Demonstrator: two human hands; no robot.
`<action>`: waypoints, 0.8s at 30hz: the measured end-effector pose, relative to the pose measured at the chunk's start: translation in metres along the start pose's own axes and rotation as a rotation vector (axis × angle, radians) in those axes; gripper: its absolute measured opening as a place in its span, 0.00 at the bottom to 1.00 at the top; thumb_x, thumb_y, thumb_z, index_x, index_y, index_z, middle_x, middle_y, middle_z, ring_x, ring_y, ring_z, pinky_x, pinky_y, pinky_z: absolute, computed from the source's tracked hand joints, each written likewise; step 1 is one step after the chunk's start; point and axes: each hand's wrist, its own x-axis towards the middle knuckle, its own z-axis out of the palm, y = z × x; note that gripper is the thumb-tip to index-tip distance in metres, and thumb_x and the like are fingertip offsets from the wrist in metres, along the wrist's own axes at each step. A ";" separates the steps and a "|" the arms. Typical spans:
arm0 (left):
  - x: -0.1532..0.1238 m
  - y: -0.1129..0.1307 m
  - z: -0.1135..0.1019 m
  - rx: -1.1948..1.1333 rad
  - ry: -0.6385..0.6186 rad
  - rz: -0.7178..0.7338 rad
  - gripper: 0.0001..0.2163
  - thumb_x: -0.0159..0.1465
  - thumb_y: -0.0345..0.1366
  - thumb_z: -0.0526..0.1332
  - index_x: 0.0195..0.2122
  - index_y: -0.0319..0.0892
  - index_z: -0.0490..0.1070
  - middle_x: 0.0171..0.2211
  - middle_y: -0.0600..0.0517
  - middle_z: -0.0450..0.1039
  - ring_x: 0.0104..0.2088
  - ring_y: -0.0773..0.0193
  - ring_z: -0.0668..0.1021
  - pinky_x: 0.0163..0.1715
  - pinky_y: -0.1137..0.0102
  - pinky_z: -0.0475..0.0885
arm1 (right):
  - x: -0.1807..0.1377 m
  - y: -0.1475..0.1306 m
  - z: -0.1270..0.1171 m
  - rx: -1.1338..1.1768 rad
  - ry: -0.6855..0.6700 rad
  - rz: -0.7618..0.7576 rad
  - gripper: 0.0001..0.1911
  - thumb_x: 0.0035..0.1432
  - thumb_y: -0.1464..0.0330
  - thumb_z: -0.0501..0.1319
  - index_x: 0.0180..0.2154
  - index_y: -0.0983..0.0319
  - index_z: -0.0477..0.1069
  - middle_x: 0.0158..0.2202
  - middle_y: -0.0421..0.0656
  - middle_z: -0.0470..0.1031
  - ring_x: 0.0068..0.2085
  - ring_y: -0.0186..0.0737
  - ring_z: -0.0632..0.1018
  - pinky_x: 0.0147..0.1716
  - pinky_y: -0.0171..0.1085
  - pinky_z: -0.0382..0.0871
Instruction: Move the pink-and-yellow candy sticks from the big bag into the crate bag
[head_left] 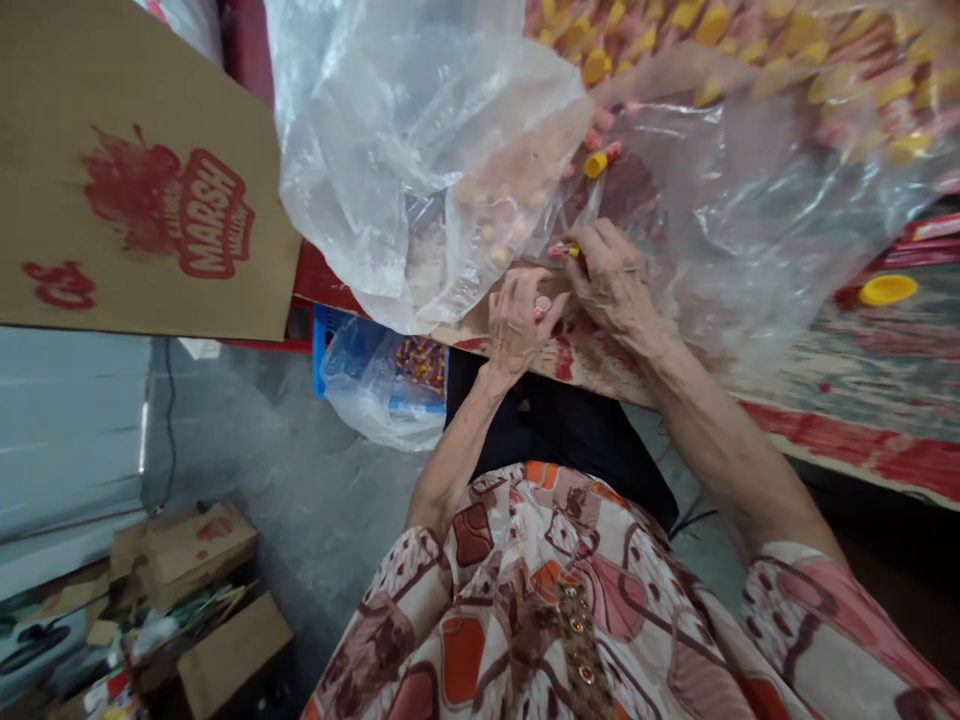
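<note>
Dimly | left hand (516, 328) holds pink cap (542, 303) | right hand (616, 280) pinches piece (564, 251), half hidden

A crumpled clear plastic bag (420, 150) bulges over the worktop (825, 370) right in front of the left hand (517, 325) and right hand (615, 280), blocking the way forward. A cardboard box (135, 170) walls off the far left. Rightward, the worktop lies open as far as a yellow lid (887, 290).

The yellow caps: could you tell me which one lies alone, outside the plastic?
The wide, flat yellow cap at the far right of the table; the others are smaller and lie under the plastic bag.
</note>
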 end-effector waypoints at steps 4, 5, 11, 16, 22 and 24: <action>-0.002 -0.001 0.001 -0.048 0.033 -0.021 0.18 0.84 0.57 0.62 0.57 0.47 0.75 0.51 0.43 0.82 0.53 0.53 0.87 0.58 0.56 0.84 | -0.007 0.004 -0.001 0.062 0.023 0.010 0.17 0.87 0.60 0.53 0.58 0.54 0.80 0.54 0.53 0.80 0.54 0.57 0.81 0.56 0.54 0.78; -0.002 -0.001 0.001 -0.059 0.041 -0.039 0.18 0.85 0.57 0.62 0.57 0.46 0.74 0.51 0.42 0.82 0.54 0.54 0.86 0.60 0.56 0.83 | -0.007 0.005 -0.001 0.062 0.031 0.016 0.16 0.87 0.59 0.54 0.57 0.54 0.80 0.54 0.53 0.80 0.54 0.57 0.81 0.56 0.54 0.78; -0.001 -0.002 -0.002 -0.053 0.045 -0.045 0.15 0.82 0.51 0.69 0.57 0.46 0.74 0.52 0.43 0.83 0.55 0.55 0.86 0.60 0.59 0.83 | 0.000 0.003 -0.007 0.036 -0.007 -0.012 0.13 0.84 0.63 0.55 0.53 0.57 0.78 0.51 0.52 0.79 0.50 0.54 0.80 0.51 0.50 0.79; -0.001 0.001 -0.013 -0.066 0.196 -0.025 0.17 0.85 0.55 0.61 0.51 0.46 0.75 0.40 0.49 0.82 0.40 0.58 0.86 0.44 0.65 0.83 | 0.002 -0.005 -0.008 0.097 -0.022 -0.024 0.11 0.81 0.67 0.55 0.46 0.56 0.75 0.46 0.49 0.78 0.44 0.51 0.80 0.43 0.45 0.77; 0.003 -0.004 -0.006 -0.083 0.291 0.018 0.10 0.83 0.45 0.61 0.50 0.46 0.78 0.40 0.48 0.83 0.37 0.57 0.87 0.41 0.65 0.83 | 0.007 -0.006 0.004 0.081 0.016 -0.045 0.12 0.79 0.71 0.54 0.45 0.55 0.75 0.43 0.47 0.78 0.41 0.48 0.80 0.41 0.41 0.76; 0.006 -0.005 -0.004 -0.114 0.313 0.016 0.09 0.81 0.43 0.61 0.51 0.46 0.77 0.40 0.48 0.83 0.38 0.57 0.87 0.41 0.65 0.84 | 0.006 -0.006 0.005 0.081 0.020 -0.050 0.12 0.79 0.72 0.55 0.45 0.55 0.75 0.43 0.46 0.78 0.40 0.46 0.79 0.41 0.40 0.75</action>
